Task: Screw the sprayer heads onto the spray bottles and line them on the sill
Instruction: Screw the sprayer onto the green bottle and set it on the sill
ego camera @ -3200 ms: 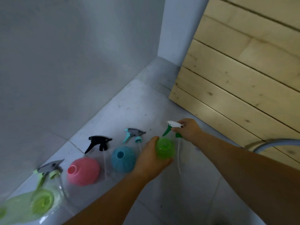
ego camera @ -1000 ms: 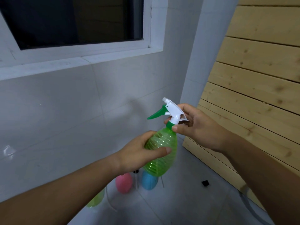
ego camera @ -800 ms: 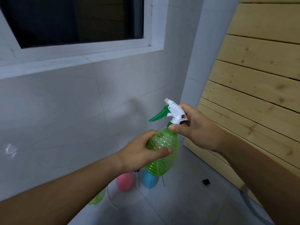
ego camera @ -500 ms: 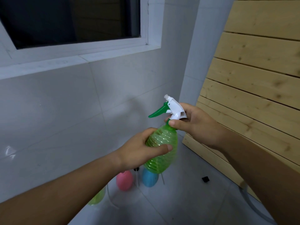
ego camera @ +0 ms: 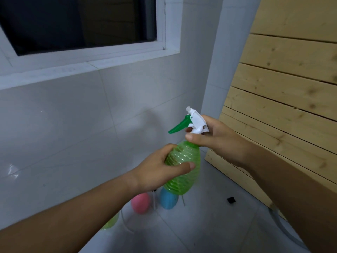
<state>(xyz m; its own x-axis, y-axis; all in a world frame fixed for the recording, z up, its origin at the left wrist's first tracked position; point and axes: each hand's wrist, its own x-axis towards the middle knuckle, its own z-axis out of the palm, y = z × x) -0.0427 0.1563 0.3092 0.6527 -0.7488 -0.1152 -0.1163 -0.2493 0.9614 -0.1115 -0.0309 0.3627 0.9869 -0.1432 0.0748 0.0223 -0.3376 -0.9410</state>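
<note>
I hold a ribbed green spray bottle (ego camera: pixel 184 175) upright in front of me, well above the floor. My left hand (ego camera: pixel 156 170) wraps its body. My right hand (ego camera: pixel 215 141) pinches the collar of the white sprayer head with a green trigger (ego camera: pixel 191 123) that sits on the bottle's neck. The white window sill (ego camera: pixel 87 65) runs along the wall above and to the left. On the floor below stand a pink bottle (ego camera: pixel 140 202), a blue bottle (ego camera: pixel 168 199) and a pale green bottle (ego camera: pixel 111 222), partly hidden by my left arm.
A wooden plank panel (ego camera: pixel 284 99) leans on the right. A small black piece (ego camera: pixel 231 200) lies on the grey tiled floor. A grey hose (ego camera: pixel 284 232) curves along the floor at the lower right. The dark window (ego camera: pixel 78 22) is above the sill.
Since 3.2 s ago the green bottle and sprayer came up from the floor. Over the last second my right hand has shifted its grip lower on the collar; the bottle stays almost still.
</note>
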